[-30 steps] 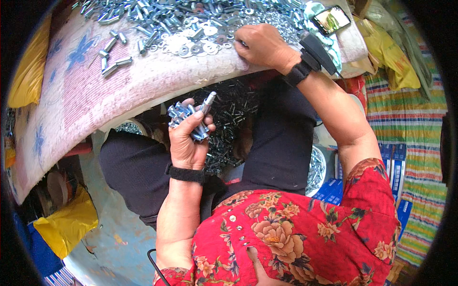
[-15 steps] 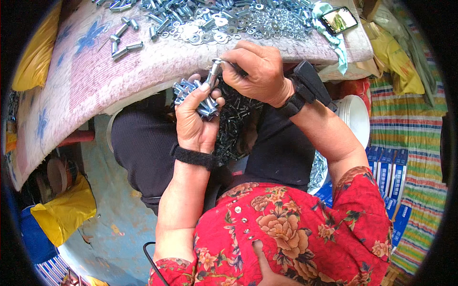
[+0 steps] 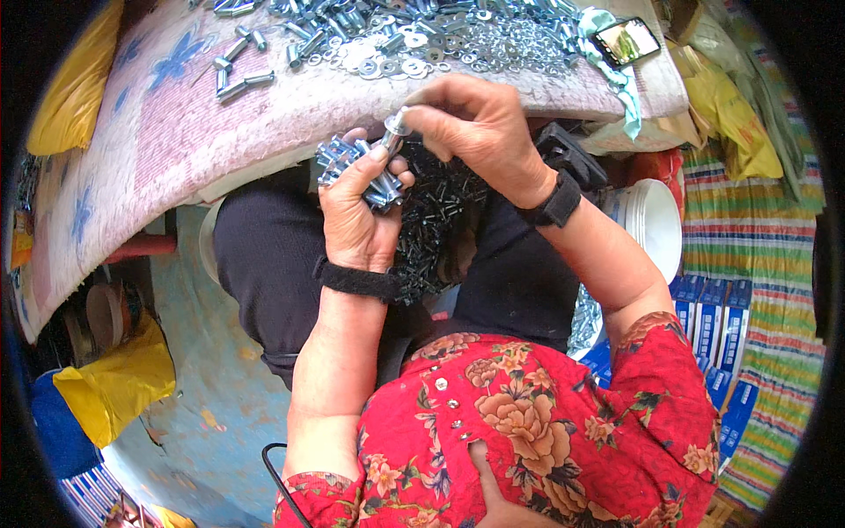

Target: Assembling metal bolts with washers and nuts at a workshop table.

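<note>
My left hand point(image 3: 359, 207) is closed around a bunch of small silvery bolts point(image 3: 339, 161). Between its thumb and fingers it also grips a thicker metal sleeve point(image 3: 391, 141), tilted slightly with its upper end towards my right hand. A flat washer point(image 3: 398, 126) shows at that upper end. My right hand point(image 3: 480, 132) pinches with thumb and forefinger right beside the washer; the fingertips partly hide what they hold. Below both hands, between my knees, is a heap of dark bolts point(image 3: 431, 229).
A padded table cover point(image 3: 176, 132) carries piled sleeves point(image 3: 352, 22), loose washers point(image 3: 387, 62), a phone point(image 3: 627, 41) and a pale green cloth point(image 3: 607, 62). At right stand a white bucket point(image 3: 656, 229) and blue boxes point(image 3: 726, 326). A yellow bag point(image 3: 114, 387) lies at left.
My right hand has shifted slightly, its fingers opening a little around the top of the sleeve. The washer now sits lower in view. My left hand keeps its hold.
</note>
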`<state>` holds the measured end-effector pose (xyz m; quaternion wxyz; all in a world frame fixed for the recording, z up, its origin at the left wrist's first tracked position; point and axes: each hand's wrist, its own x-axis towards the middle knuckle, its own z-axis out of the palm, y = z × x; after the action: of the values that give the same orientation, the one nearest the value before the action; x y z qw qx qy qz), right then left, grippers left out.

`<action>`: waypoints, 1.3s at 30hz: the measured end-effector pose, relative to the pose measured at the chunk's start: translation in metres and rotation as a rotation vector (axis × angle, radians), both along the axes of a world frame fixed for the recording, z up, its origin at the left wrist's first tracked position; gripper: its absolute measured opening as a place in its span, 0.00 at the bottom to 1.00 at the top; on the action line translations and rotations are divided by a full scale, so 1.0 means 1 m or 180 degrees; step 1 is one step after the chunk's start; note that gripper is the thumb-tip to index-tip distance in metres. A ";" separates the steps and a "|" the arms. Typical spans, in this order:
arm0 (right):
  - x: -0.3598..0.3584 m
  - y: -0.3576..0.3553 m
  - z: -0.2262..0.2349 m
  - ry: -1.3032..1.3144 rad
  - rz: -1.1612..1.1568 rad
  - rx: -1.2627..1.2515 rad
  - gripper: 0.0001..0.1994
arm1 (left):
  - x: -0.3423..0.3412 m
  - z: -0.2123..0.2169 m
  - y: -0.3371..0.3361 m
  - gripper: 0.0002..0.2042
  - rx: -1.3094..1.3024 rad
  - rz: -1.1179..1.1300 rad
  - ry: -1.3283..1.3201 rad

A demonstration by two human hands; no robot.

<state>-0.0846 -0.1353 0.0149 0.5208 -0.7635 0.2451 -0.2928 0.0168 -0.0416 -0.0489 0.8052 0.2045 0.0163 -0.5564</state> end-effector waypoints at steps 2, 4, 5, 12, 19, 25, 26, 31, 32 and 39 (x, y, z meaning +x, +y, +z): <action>0.002 0.001 -0.002 -0.0033 0.0160 0.0111 0.04 | 0.002 0.001 0.002 0.16 -0.0074 -0.0028 -0.0148; 0.000 -0.008 -0.009 -0.0051 0.0487 -0.0534 0.04 | 0.002 -0.005 0.005 0.17 0.0009 -0.0150 -0.0199; -0.004 -0.012 -0.009 0.0138 0.0504 -0.1104 0.05 | 0.001 -0.008 0.005 0.17 0.0011 -0.0241 -0.0174; -0.025 -0.048 -0.001 0.0047 0.0586 -0.1026 0.06 | 0.000 -0.010 0.012 0.17 0.0024 -0.0406 -0.0008; -0.038 -0.141 -0.037 0.1111 -0.1151 -0.2860 0.10 | 0.005 -0.013 0.015 0.19 0.0185 -0.0444 0.0089; -0.045 -0.151 -0.042 0.0882 -0.0189 -0.2952 0.09 | 0.006 -0.011 0.014 0.18 0.0272 -0.0420 0.0113; -0.055 -0.154 -0.040 0.0876 -0.0394 -0.2881 0.09 | 0.006 -0.012 0.013 0.18 0.0288 -0.0415 0.0128; -0.043 -0.165 -0.023 0.0917 -0.0979 -0.2977 0.06 | 0.004 -0.013 0.010 0.18 0.0393 -0.0422 0.0115; -0.036 -0.173 -0.028 0.0997 -0.0850 -0.3166 0.06 | 0.003 -0.014 0.010 0.18 0.0430 -0.0434 0.0085; -0.012 -0.175 -0.034 0.2533 -0.0681 -0.3298 0.11 | 0.003 -0.017 0.011 0.17 0.0326 -0.0314 -0.0056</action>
<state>-0.0967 -0.3105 -0.0190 -0.0761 -0.9366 0.3208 -0.1185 0.0201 -0.0309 -0.0662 0.7654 0.2509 0.0276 -0.5920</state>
